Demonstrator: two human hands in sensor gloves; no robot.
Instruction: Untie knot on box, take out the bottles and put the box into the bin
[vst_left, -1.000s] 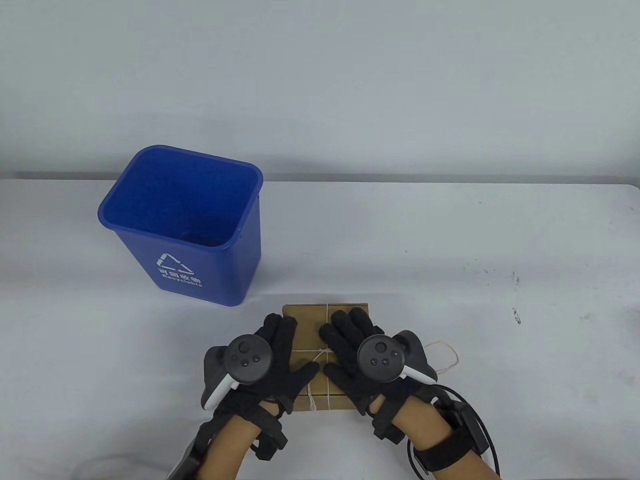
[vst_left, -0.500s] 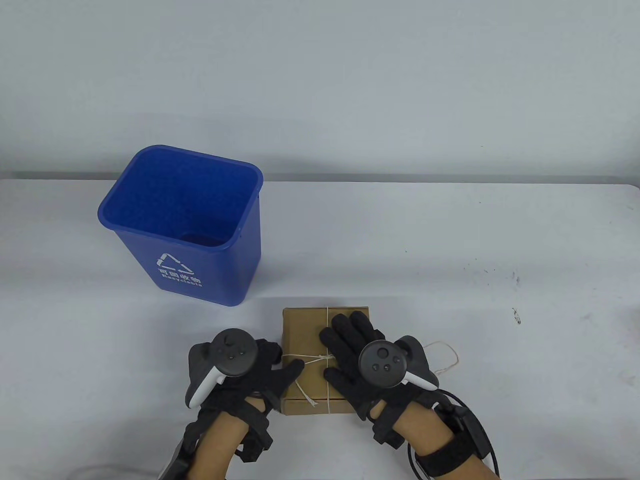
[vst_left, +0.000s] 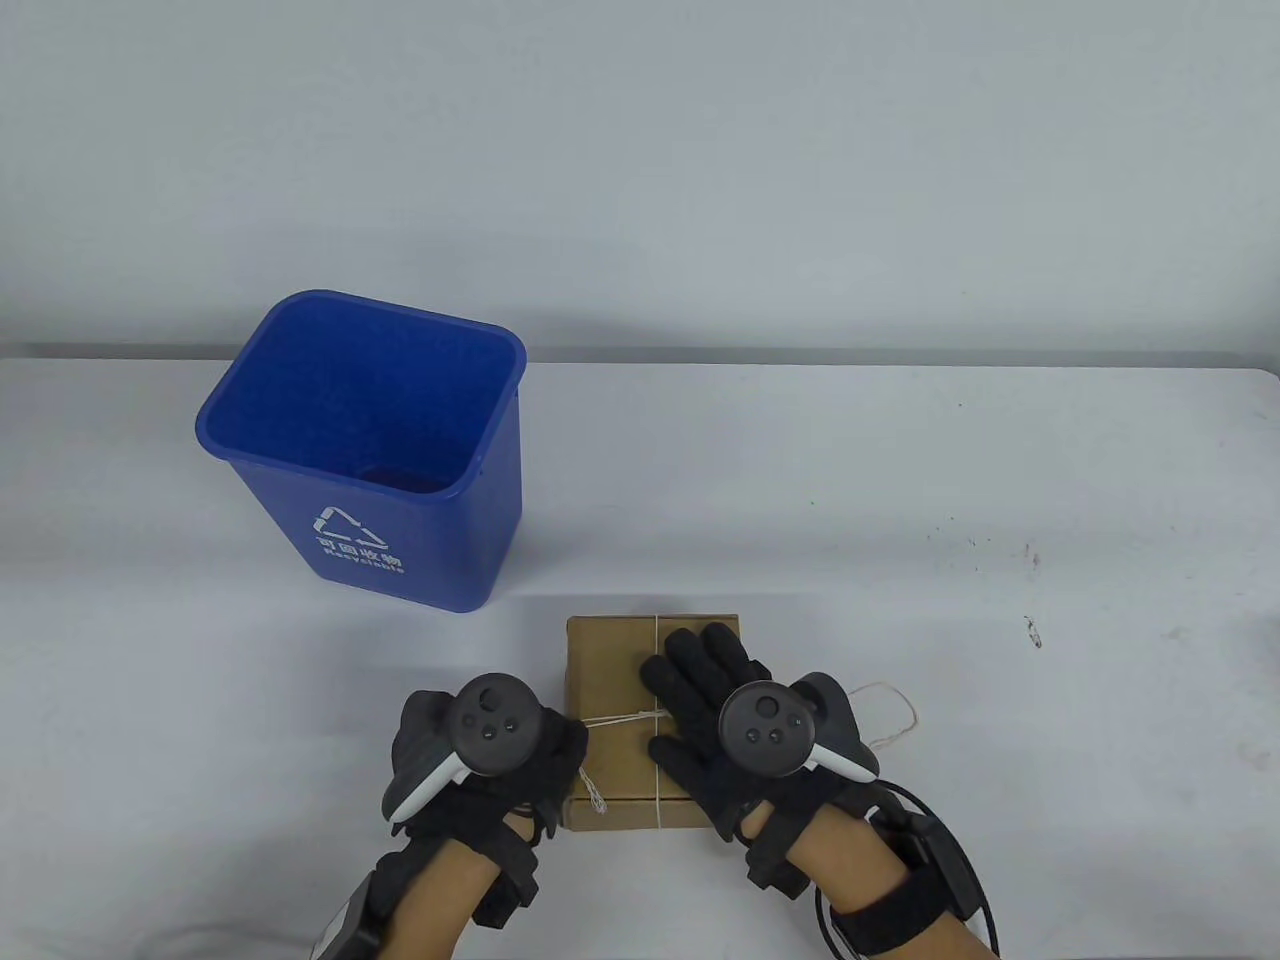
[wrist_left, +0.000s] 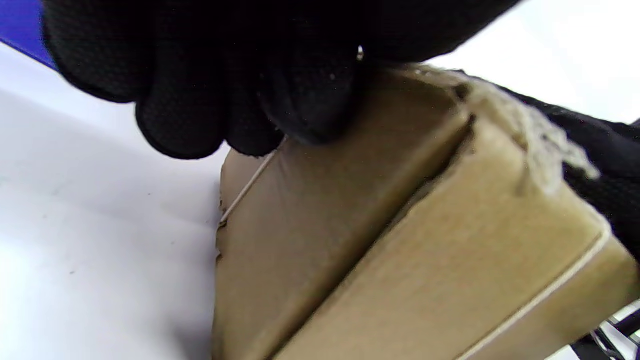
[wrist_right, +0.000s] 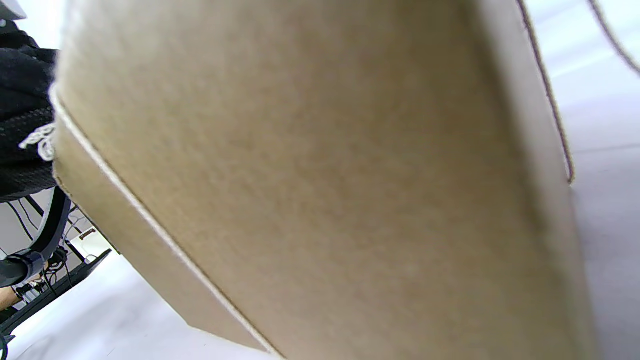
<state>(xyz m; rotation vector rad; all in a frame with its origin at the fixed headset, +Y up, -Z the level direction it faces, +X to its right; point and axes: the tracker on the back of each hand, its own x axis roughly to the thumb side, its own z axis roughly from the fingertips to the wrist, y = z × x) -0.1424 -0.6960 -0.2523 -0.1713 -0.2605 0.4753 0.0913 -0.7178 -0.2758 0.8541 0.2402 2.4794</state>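
Observation:
A brown cardboard box (vst_left: 610, 670) tied crosswise with white string (vst_left: 625, 716) lies near the table's front edge. My left hand (vst_left: 565, 735) sits at the box's left edge. Its curled fingers (wrist_left: 300, 100) pinch the string where it crosses the box (wrist_left: 400, 250). A frayed string end (vst_left: 595, 795) hangs below that hand. My right hand (vst_left: 690, 665) lies flat on the right half of the lid with straight fingers. The box (wrist_right: 325, 175) fills the right wrist view, and no fingers show there. No bottles are in view.
A blue recycling bin (vst_left: 370, 440) stands open at the back left, a short way beyond the box. A loose loop of string (vst_left: 895, 715) lies on the white table (vst_left: 1000, 600) to the right of my right hand.
My left hand slid off the lid to the box's left edge and curled its fingers on the string. The string near the knot now runs left. The right hand stayed put.

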